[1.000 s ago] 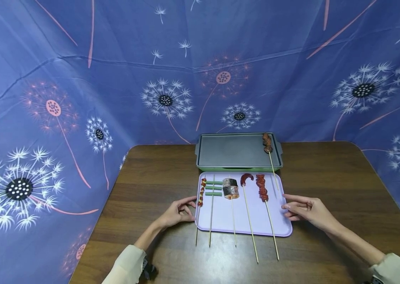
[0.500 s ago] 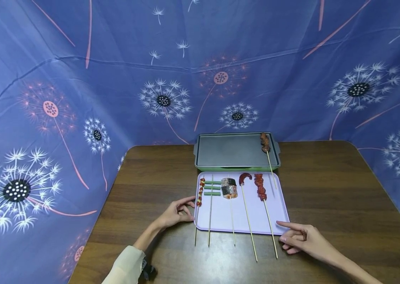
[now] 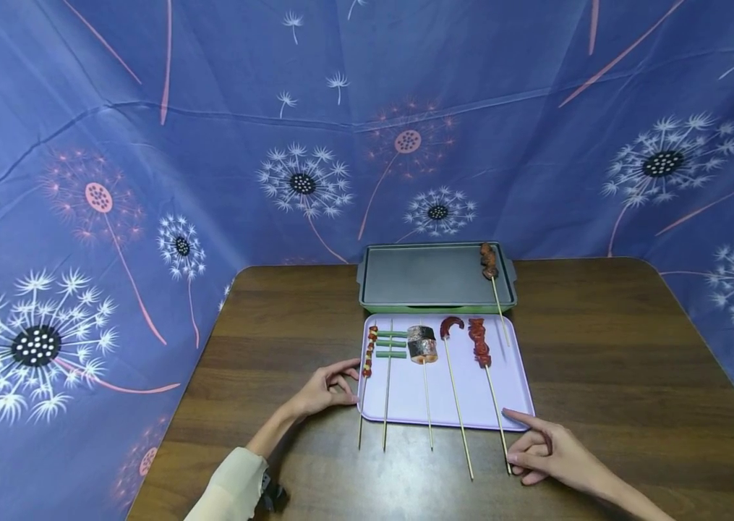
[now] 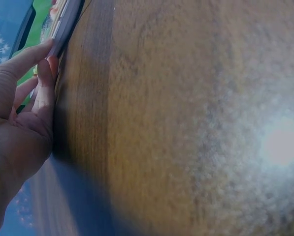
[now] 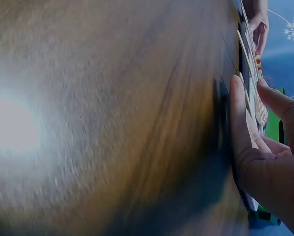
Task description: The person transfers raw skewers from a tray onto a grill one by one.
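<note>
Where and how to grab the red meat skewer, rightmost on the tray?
Probably pinch its stick by the lower end, from the right: thin, straight, jutting past the near edge of the tray. The right hand is beside it; the neighbouring stick lies left.

Left hand (image 3: 324, 388): thumb and index finger parted, fingers loosely bent. Right hand (image 3: 550, 450): index finger extended, others bent.

lavender tray (image 3: 408, 405) | rounded corners, lying flat || red-meat skewer (image 3: 480, 343) | slanting on tray's right side | stick past near rim, end perhaps pinched
</note>
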### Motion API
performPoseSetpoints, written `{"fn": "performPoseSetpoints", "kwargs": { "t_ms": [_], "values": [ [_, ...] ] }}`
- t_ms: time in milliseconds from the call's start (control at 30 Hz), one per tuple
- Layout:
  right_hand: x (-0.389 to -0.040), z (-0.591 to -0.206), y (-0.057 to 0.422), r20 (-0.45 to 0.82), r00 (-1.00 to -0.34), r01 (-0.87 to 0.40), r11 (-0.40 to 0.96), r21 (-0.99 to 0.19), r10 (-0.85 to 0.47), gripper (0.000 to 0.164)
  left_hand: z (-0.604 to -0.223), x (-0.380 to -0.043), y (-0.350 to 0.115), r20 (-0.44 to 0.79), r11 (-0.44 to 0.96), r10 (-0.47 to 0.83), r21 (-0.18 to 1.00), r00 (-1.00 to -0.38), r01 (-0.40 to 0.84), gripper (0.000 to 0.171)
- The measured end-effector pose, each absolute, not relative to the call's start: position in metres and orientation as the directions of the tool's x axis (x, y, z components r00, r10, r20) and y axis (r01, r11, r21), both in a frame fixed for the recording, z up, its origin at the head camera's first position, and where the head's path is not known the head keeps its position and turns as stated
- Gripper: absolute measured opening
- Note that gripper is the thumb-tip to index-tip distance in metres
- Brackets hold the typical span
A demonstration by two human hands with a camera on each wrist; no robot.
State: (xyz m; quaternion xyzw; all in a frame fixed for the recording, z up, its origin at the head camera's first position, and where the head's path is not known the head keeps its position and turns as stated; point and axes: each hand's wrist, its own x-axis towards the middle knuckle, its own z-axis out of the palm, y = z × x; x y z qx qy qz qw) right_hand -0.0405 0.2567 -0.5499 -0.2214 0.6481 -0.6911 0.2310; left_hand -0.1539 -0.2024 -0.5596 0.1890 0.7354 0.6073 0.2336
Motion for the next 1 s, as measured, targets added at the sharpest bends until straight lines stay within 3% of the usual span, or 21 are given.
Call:
{"fn": "performPoseSetpoints", "kwargs": {
  "t_ms": [333,533,700,833,1000],
  "values": [
    [-0.04,-0.556,0.249,0.004,-0.791,0.087,-0.12,-0.989,-0.612,0.076,-0.559,-0.153,-0.201,-0.128,0.204,0.548,0.979,-0.826,-0.017,0.076],
    [-0.042,-0.558,0.251,-0.024,-0.782,0.14,-0.137,-0.981,-0.623,0.067,-0.559,-0.152,-0.201,-0.124,0.203,0.55,0.979,-0.826,-0.012,0.076],
    [-0.043,-0.557,0.253,-0.072,-0.759,0.22,-0.151,-0.964,-0.647,0.078,-0.559,-0.151,-0.201,-0.117,0.205,0.55,0.979,-0.827,-0.002,0.076],
    [-0.043,-0.557,0.255,-0.062,-0.741,0.264,-0.205,-0.943,-0.669,0.067,-0.558,-0.151,-0.201,-0.113,0.196,0.555,0.981,-0.824,-0.002,0.076],
    [-0.042,-0.557,0.259,-0.059,-0.741,0.269,-0.215,-0.939,-0.668,0.069,-0.557,-0.151,-0.201,-0.117,0.193,0.551,0.981,-0.826,-0.011,0.076]
  ]
}}
